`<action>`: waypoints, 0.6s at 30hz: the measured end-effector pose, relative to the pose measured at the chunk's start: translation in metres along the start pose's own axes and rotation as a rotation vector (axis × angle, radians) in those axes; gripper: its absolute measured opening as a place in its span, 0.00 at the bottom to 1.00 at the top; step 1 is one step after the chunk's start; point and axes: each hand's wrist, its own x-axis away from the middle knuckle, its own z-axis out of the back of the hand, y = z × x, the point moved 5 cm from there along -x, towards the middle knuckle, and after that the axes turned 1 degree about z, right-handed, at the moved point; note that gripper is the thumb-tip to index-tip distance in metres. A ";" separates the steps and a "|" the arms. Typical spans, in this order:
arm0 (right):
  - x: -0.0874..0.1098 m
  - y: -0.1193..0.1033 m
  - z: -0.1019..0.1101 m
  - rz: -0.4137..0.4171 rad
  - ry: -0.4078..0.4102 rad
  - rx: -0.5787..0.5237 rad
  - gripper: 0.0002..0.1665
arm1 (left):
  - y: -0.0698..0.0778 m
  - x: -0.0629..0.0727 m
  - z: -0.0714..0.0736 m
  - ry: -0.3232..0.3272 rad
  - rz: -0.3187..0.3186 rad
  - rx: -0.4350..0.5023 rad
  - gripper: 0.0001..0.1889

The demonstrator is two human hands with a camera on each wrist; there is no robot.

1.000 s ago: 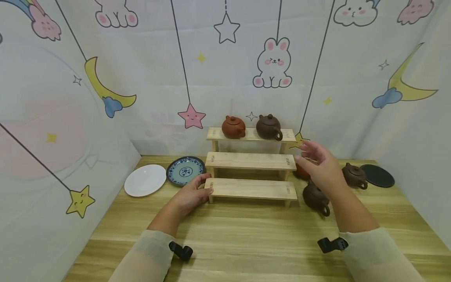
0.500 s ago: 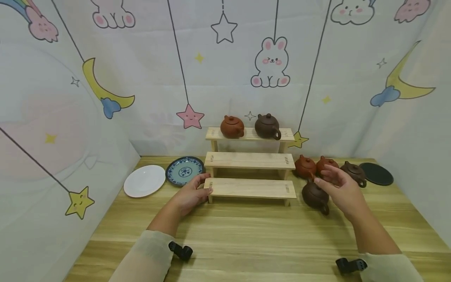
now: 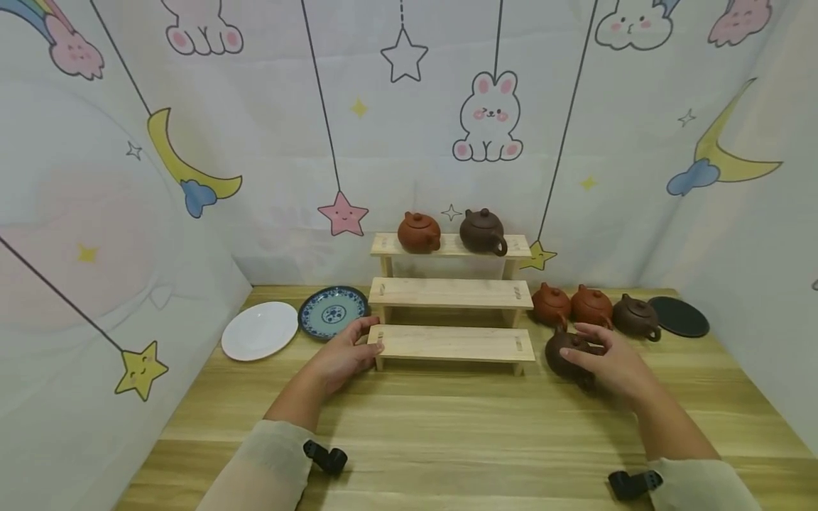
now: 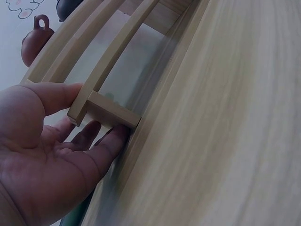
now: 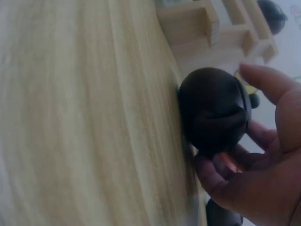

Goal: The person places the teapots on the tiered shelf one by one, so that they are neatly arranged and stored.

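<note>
My left hand (image 3: 341,355) grips the left end of the lowest step of a three-step wooden stand (image 3: 450,342); in the left wrist view its thumb lies on the step and the fingers reach the leg (image 4: 113,110). At the stand's right, my right hand (image 3: 616,362) has thumb and fingers curled round a dark brown teapot (image 3: 562,356) on the table. The right wrist view, slightly blurred, shows this teapot (image 5: 211,110) with fingers along one side and the thumb near its lid. A reddish-brown teapot (image 3: 418,233) and another dark brown teapot (image 3: 482,231) sit on the top step.
Two reddish-brown teapots (image 3: 551,305), a dark brown teapot (image 3: 637,316) and a black plate (image 3: 680,316) stand behind the right hand. A white plate (image 3: 260,331) and a blue-patterned plate (image 3: 334,313) lie left of the stand. A printed cloth (image 3: 409,142) hangs behind.
My right hand has come away from beside the stand's middle step, moved right and down, and reached round the dark brown teapot on the table. The left hand keeps its place.
</note>
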 end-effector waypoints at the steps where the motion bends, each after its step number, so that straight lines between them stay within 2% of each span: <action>1: 0.000 0.001 -0.001 -0.006 -0.011 0.014 0.53 | 0.000 0.000 0.000 -0.004 -0.002 0.001 0.36; 6: 0.002 0.003 -0.003 -0.014 -0.020 0.094 0.55 | -0.002 0.000 0.000 -0.017 -0.008 0.009 0.37; 18: 0.005 -0.007 0.001 -0.024 0.002 0.099 0.56 | -0.001 0.000 0.002 -0.005 -0.008 0.021 0.36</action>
